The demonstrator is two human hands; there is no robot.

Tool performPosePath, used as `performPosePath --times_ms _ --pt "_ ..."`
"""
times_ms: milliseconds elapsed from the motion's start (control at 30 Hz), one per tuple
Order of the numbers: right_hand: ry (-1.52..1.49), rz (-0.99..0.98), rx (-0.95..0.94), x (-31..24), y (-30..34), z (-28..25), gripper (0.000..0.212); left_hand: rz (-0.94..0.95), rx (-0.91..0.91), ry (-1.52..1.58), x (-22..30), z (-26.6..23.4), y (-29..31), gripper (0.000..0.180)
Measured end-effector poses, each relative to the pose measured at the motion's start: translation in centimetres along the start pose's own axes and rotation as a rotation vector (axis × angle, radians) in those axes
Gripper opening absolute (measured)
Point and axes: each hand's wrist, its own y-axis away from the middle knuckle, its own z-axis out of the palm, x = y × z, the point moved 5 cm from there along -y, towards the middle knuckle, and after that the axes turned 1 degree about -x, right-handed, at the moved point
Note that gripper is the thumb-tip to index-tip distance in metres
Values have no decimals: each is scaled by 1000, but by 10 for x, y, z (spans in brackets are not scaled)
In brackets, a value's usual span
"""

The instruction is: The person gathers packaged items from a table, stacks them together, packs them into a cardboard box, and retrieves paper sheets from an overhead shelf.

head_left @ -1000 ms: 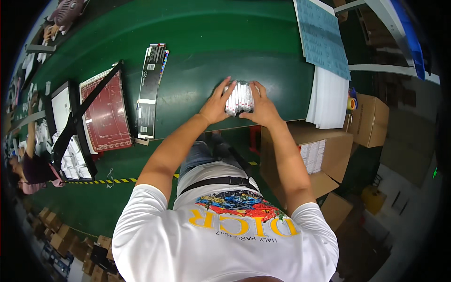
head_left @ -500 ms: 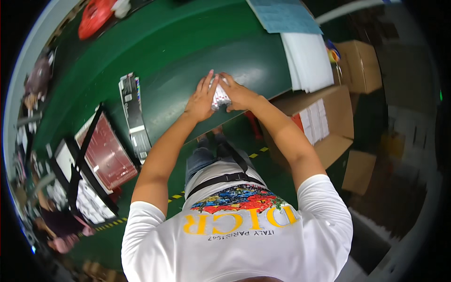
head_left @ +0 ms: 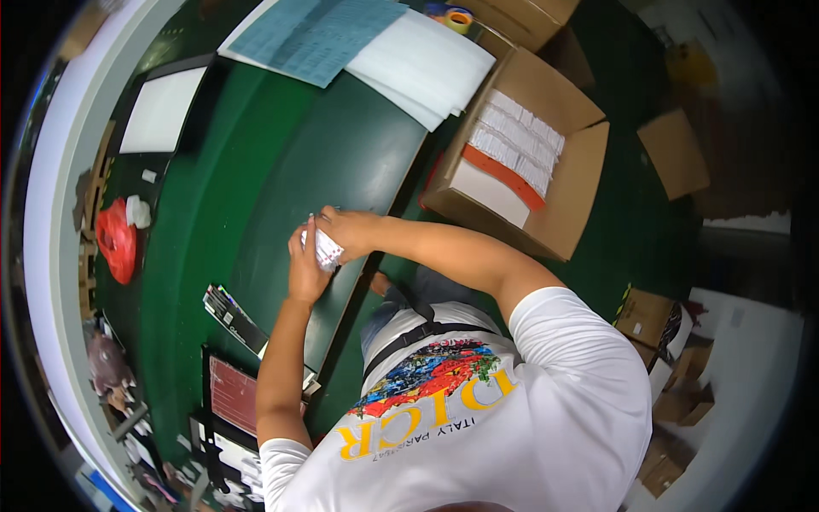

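Observation:
Between my two hands is a bundle of small white packs with pinkish-red marks [head_left: 328,253], its wrap looking clear and shiny. My left hand [head_left: 305,271] is closed along its left side, fingers pointing away from me. From the right, my right hand [head_left: 352,232] grips the far right side, its fingertips close to those of my left. Both hands are over the dark green tabletop [head_left: 299,162], near its front edge. The exact contents of the packs are too small to make out.
Right of the table, an open cardboard box [head_left: 589,183] holds rows of white packs [head_left: 517,141] and an orange strip [head_left: 503,177]. White sheets [head_left: 418,68] and blue-grey sheets [head_left: 311,34] lie at the far end. Left are a long dark box [head_left: 235,317] and a maroon panel [head_left: 232,394].
My view and body have turned rightward, bringing the open cardboard box more fully into sight. Both hands still hold the white bundle together.

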Motion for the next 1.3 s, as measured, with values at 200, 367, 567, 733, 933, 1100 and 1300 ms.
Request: performPosePath --times_ms 200,367,567,733,933,1100,1300 --pt "-12 234 198 -4 125 -117 79 295 -3 22 140 -14 -58 95" --pt "-116 465 454 67 261 -185 82 629 -218 166 269 59 -150 92" --pt "-263 742 476 226 354 -117 90 713 -644 55 315 234 -219 97" --pt "-456 863 567 303 332 -21 90 752 -781 -92 248 340 -235 99" --pt "-396 1061 684 348 294 35 97 554 -859 -206 215 381 -250 90" --pt "-360 979 816 345 294 36 103 430 -700 -269 219 356 -248 85" --pt "-963 1121 1035 370 297 89 81 -75 -411 34 218 345 -236 62"
